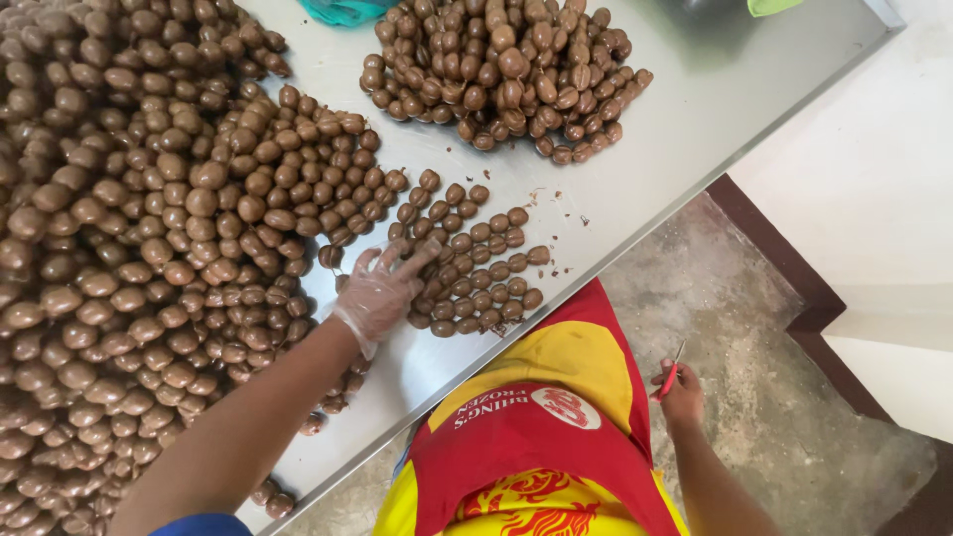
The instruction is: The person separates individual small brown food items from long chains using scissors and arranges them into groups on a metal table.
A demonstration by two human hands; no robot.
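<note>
My left hand [382, 288], in a thin clear plastic glove, lies with fingers spread on the edge of a small flat cluster of brown round nuts [476, 263] on a steel table [685, 109]. It grips nothing. My right hand [680, 395] hangs below the table edge beside my red and yellow apron [541, 437] and holds a small red-handled tool [671, 375], its thin tip pointing up.
A very large heap of the same brown nuts [129, 248] covers the table's left side. A second pile [506, 69] sits at the top centre. A teal object [342, 10] shows at the top edge. Concrete floor [794, 397] and a white wall lie to the right.
</note>
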